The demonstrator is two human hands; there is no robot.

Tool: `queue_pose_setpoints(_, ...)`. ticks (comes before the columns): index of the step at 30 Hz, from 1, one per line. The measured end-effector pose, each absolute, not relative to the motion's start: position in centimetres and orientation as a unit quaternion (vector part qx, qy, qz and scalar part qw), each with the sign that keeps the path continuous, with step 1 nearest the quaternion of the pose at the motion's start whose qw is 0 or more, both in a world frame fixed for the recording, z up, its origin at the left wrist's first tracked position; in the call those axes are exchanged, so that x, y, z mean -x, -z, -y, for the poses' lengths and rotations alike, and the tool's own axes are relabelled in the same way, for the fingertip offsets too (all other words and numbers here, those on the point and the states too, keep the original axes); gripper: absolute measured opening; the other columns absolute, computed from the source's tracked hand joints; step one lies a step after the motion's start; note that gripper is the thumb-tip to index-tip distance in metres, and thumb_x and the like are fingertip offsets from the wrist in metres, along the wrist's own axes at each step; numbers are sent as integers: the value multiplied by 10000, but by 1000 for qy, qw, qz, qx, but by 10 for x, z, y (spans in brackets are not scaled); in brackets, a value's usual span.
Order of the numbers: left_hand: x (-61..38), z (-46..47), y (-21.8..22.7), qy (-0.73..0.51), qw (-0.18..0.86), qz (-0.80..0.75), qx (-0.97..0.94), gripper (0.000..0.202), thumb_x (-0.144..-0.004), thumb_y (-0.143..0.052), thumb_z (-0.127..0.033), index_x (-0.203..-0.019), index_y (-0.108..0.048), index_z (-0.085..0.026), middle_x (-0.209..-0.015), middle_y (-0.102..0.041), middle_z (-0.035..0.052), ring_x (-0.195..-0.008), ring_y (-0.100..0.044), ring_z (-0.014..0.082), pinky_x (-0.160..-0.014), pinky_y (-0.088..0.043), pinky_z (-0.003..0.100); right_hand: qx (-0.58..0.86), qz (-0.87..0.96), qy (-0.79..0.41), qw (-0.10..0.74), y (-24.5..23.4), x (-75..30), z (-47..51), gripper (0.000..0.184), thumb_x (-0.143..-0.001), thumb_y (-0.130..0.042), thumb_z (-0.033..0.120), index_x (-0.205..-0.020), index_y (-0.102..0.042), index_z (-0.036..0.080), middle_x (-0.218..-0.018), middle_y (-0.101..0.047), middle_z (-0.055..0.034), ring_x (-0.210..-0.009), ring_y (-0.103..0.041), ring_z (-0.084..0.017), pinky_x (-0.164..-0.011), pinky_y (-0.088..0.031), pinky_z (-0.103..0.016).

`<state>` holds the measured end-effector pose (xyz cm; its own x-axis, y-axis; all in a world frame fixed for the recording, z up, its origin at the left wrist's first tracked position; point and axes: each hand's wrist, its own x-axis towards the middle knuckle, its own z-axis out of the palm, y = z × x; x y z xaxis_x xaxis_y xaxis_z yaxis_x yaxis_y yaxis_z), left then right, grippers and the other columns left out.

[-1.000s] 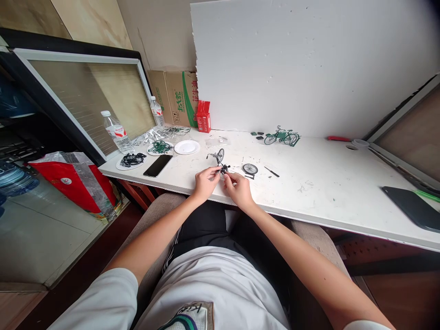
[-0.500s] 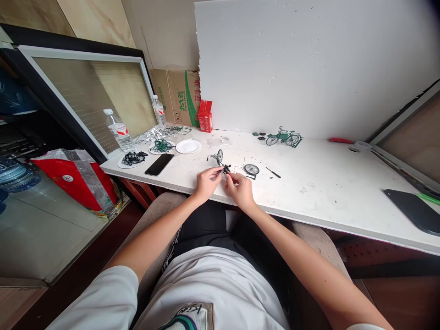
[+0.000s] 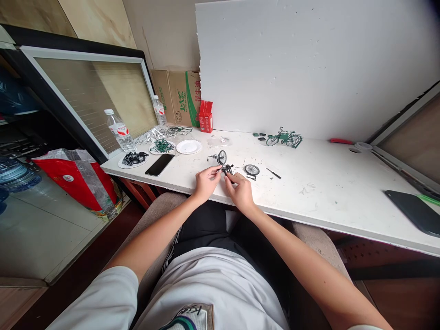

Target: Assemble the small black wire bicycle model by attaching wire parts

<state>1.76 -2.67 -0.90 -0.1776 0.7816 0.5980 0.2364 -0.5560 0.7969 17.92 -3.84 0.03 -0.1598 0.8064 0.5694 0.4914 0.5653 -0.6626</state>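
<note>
Head — black bike at new angle

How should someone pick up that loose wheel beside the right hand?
Probably by its outer rim, coming from above: the wheel appears to lie flat, and a small dark piece close to its near edge crowds that side.
</note>
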Motion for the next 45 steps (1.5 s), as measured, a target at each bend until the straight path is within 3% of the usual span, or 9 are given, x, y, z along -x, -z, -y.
queue_pose_setpoints(6, -18, 27, 9, -643, 207, -429, -599, 300, -927, -720, -320, -1175, -783, -162, -1090, -812, 121, -932, -800, 221, -924, -671, 379, 430, 765, -142, 457, -3, -179, 42, 387, -1058, -491, 423, -1118, -802, 200, -751, -575, -46, -686, -547, -192, -657, -404, -315)
queue_pose_setpoints(17, -16, 25, 10, -640, 186, -429, -610, 276, -951, -668, -281, -1185, -782, -188, -1131, -806, 109, -967, -796, 217, -927, -668, 371, 422, 772, -162, 446, -7, -178, 43, 318, -1018, -533, 386, -997, -804, 219, -765, -653, -59, -692, -586, -205, -656, -418, -320)
queue_pose_setpoints(34, -16, 29, 6, -627, 154, -420, -637, 271, -979, -634, -284, -1191, -782, -203, -1148, -801, 101, -976, -787, 208, -923, -659, 356, 438, 759, -184, 445, -5, -178, 38, 340, -1028, -503, 383, -1097, -777, 193, -893, -712, -86, -762, -621, -214, -739, -471, -333)
queue_pose_setpoints(42, -15, 29, 7, -621, 148, -415, -648, 284, -982, -634, -285, -1211, -779, -201, -1144, -799, 104, -991, -782, 214, -931, -658, 366, 455, 747, -180, 449, -7, -178, 39, 350, -1022, -499, 396, -1046, -785, 196, -911, -760, -103, -731, -626, -218, -686, -438, -322)
queue_pose_setpoints(45, -14, 27, 9, -624, 151, -413, -646, 288, -973, -650, -294, -1211, -783, -200, -1153, -797, 108, -990, -784, 219, -932, -659, 371, 458, 743, -189, 451, -10, -178, 41, 372, -1024, -493, 436, -968, -776, 201, -819, -755, -80, -654, -596, -206, -630, -398, -308)
